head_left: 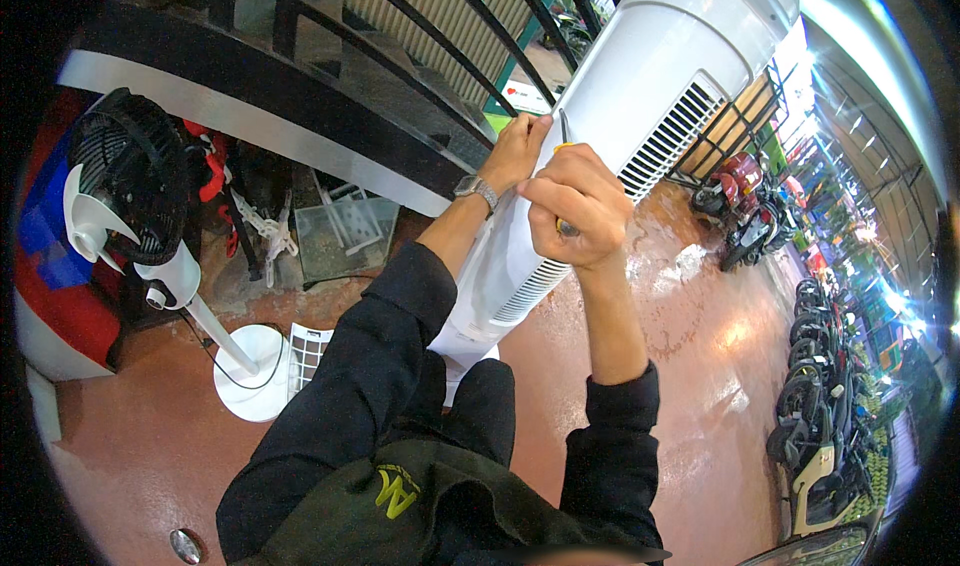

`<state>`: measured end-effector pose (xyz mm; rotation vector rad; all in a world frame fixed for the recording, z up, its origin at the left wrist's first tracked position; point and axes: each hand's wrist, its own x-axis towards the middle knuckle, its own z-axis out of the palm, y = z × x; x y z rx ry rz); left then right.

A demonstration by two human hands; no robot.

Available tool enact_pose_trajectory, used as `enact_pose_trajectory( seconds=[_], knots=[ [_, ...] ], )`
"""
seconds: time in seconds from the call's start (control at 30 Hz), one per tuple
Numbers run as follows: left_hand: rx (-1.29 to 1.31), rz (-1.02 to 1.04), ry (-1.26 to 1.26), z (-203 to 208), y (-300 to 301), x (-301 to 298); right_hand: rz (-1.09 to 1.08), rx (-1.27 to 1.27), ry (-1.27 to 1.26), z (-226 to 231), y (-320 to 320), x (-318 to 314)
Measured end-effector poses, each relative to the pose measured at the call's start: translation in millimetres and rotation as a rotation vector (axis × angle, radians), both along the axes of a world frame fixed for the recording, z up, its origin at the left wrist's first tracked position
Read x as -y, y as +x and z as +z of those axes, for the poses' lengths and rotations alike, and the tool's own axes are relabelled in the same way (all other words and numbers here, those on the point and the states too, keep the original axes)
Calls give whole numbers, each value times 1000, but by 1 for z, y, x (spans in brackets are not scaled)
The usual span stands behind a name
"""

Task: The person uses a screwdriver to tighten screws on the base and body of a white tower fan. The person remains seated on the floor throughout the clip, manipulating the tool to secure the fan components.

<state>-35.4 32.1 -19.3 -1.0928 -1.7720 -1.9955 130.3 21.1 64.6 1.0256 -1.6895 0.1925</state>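
At centre, right grip (578, 206) is clamped around a screwdriver (564, 149).
Left grip (518, 154) touches the edge of the white tower unit (625, 96), closure not determinable; unit stands directly ahead, pedestal fan (182, 276) leftward on reddish floor (690, 426).

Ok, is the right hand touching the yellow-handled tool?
Touching. The head view shows the right hand closed around the yellow-handled tool, its shaft sticking out.

Harsh glare toward upper right
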Motion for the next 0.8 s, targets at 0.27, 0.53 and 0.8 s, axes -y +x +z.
enact_pose_trajectory(
  seconds=[0.27,0.53,0.8],
  knots=[
    [-294,79,239,-18,5,-8,-104,-149,-208,-22,-15,17],
    [-235,57,-60,-9,2,3,-32,763,338,49,4,7],
    [-72,-25,-22,-10,-18,-12,-3,335,185,12,-4,-1]
  ],
)
